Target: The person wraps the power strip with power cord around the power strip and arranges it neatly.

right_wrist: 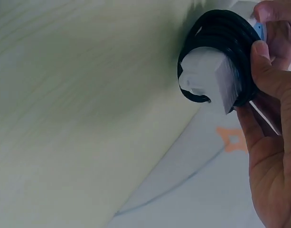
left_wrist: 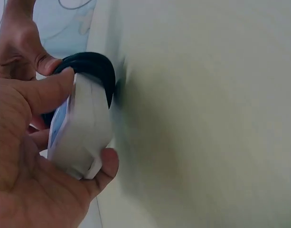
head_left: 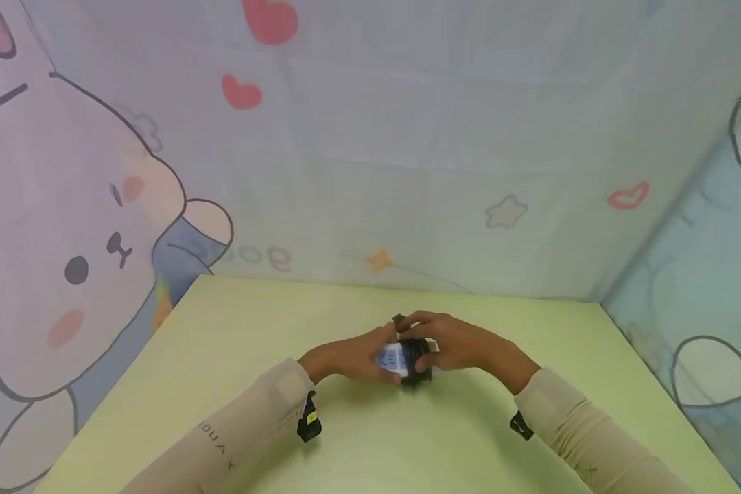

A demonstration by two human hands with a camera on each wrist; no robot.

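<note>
A white power strip (head_left: pixel 392 358) with a blue socket face is held just above the table, with a black power cord (head_left: pixel 415 355) wound round its right part. My left hand (head_left: pixel 359 353) grips the strip's left end, thumb on one face and fingers round the other side in the left wrist view. From the right, my right hand (head_left: pixel 457 342) holds the wound cord; its thumb presses the loops (right_wrist: pixel 221 28) in the right wrist view. A small black end piece (head_left: pixel 398 320), perhaps the plug, sticks up beside the right fingers. The right fingertips are partly hidden behind the strip.
A pale yellow-green table (head_left: pixel 370 446) spreads beneath both hands. Behind it hangs a cartoon-printed cloth backdrop (head_left: pixel 407 137), which also continues along the left and right sides.
</note>
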